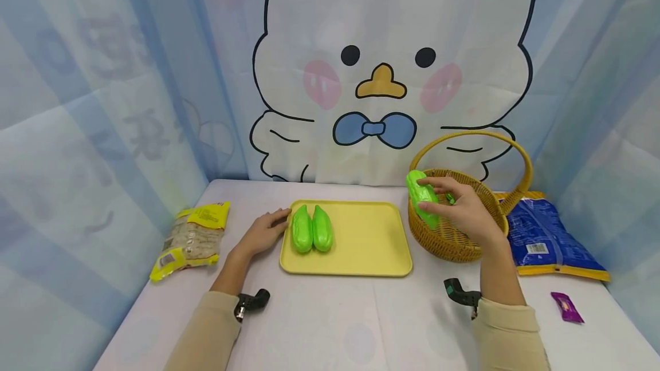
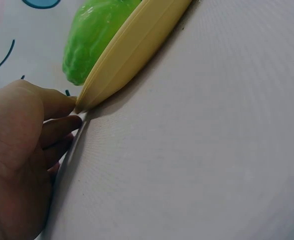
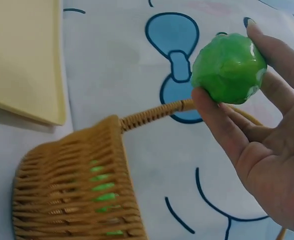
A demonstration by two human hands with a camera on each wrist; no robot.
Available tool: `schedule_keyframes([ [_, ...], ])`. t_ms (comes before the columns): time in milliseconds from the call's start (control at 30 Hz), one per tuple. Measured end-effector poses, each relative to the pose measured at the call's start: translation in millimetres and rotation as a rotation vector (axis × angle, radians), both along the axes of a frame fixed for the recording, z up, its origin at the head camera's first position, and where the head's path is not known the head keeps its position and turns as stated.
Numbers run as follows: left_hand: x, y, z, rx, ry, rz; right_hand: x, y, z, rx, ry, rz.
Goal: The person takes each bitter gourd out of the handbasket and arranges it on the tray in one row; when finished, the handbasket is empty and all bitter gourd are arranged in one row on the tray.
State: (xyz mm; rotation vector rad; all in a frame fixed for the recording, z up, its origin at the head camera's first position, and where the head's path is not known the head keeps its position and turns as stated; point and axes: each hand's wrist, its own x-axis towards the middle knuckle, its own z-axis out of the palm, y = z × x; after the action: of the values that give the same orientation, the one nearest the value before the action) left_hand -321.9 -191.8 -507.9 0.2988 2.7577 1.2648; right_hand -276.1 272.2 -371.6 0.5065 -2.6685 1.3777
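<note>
My right hand (image 1: 466,210) holds a bright green, bumpy toy bitter melon (image 1: 421,196) between thumb and fingers, above the left side of a wicker basket (image 1: 454,248). In the right wrist view the bitter melon (image 3: 230,68) appears end-on, with fingertips on both sides. My left hand (image 1: 264,232) is at the left edge of a yellow tray (image 1: 366,239). The left wrist view shows its thumb and a finger gripping the tray's rim (image 2: 129,57). Two similar bitter melons (image 1: 302,231) (image 1: 322,229) lie side by side at the tray's left end.
Something green (image 3: 104,192) shows through the basket's weave. A blue packet (image 1: 541,233) lies right of the basket, with a small purple wrapper (image 1: 567,307) nearer me. A yellow-and-clear bag (image 1: 193,236) lies at far left. Behind the table (image 1: 330,325) hangs a printed curtain (image 1: 381,16).
</note>
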Motion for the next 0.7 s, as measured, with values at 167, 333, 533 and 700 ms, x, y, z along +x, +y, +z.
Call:
schedule_keyframes([
  [167, 0.9, -0.3, 0.5, 0.010, -0.002, -0.001, -5.5, -18.5, -8.3, -0.013, -0.024, 0.048],
  [333, 0.9, -0.1, -0.1, 0.006, -0.002, -0.001, -13.5, -36.8, -23.7, -0.050, -0.057, 0.068],
  [533, 1.3, 0.5, -0.4, 0.003, -0.012, 0.009, -21.5, -56.3, -38.8, -0.103, -0.052, 0.073],
  [700, 1.4, 1.3, 0.3, 0.001, -0.012, 0.011, -22.1, -71.8, -46.1, -0.138, -0.047, 0.053],
])
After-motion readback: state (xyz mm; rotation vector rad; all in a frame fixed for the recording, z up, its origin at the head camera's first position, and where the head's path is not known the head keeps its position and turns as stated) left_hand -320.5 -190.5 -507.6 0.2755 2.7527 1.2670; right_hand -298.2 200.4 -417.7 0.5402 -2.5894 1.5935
